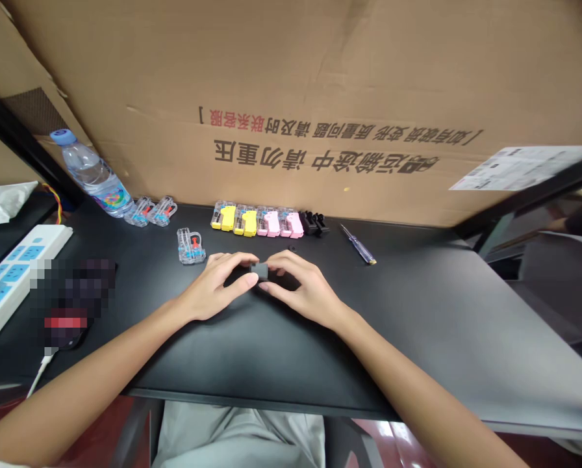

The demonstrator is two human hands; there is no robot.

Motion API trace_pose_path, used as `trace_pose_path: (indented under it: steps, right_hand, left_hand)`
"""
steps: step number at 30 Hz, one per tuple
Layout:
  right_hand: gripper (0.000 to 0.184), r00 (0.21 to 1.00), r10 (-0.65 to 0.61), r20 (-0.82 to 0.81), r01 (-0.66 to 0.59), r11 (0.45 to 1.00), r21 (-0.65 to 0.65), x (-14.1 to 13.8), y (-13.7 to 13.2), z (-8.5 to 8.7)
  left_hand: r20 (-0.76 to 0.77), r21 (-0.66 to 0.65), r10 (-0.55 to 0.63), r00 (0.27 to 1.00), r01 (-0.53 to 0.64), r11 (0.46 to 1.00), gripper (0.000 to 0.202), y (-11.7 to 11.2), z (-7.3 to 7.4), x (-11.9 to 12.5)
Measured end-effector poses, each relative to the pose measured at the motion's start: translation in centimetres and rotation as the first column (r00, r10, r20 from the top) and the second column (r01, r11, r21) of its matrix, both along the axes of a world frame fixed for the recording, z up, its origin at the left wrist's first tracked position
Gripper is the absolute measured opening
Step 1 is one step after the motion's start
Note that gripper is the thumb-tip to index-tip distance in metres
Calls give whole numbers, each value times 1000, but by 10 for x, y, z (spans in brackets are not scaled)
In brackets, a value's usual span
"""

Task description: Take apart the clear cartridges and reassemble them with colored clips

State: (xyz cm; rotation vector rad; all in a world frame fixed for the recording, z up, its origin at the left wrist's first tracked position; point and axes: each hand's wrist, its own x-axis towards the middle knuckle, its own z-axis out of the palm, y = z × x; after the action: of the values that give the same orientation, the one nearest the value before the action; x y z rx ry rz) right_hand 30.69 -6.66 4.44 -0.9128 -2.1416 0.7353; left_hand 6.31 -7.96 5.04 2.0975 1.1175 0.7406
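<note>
My left hand (pixel 216 284) and my right hand (pixel 301 288) meet at the middle of the black table (pixel 417 312), fingers pinched on a small black block (pixel 260 270) held between them just above the tabletop. Behind my hands lies a row of small cartridge-like parts: yellow ones (pixel 235 219), pink ones (pixel 280 223) and black ones (pixel 313 223). A clear part with blue and red insides (pixel 190 246) lies just left of my left hand. A tiny black piece (pixel 291 247) rests behind my right hand.
A screwdriver with a clear handle (pixel 358 244) lies to the right. A water bottle (pixel 92 173) and two clear parts (pixel 151 211) are at the back left. A white power strip (pixel 13 273) sits at the left edge. A cardboard wall (pixel 320 78) closes off the back.
</note>
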Motion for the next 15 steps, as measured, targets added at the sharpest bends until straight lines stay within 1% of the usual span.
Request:
trace_pose_path:
  steps: [2, 3, 5, 7, 9, 12, 15]
  right_hand:
    - [20, 999, -44, -16, 42, 997, -70, -2, -1, 3]
    - [23, 998, -56, -26, 52, 992, -116, -2, -2, 4]
    - [28, 998, -57, -38, 48, 978, -203, -4, -3, 6]
    - [33, 999, -38, -25, 30, 966, -256, -5, -4, 7]
    - [35, 1000, -17, -5, 15, 962, -271, -7, -5, 8]
    - [35, 1000, 17, 16, -12, 963, -269, -8, -6, 8]
    - [30, 999, 27, 47, -15, 969, -245, -4, -3, 11]
  left_hand:
    - [16, 26, 25, 1000, -25, 999, 44, -1, 0, 0]
    - [22, 40, 22, 1000, -23, 999, 52, -1, 1, 0]
    - [32, 58, -8, 999, 6, 998, 72, -2, 1, 1]
    - [34, 73, -42, 999, 40, 997, 85, -3, 1, 2]
    - [22, 87, -61, 998, 59, 994, 85, -2, -1, 2]
    - [7, 120, -64, 998, 62, 991, 72, 1, -4, 1]
    - [-15, 154, -27, 1000, 29, 988, 63, 3, -5, 0]
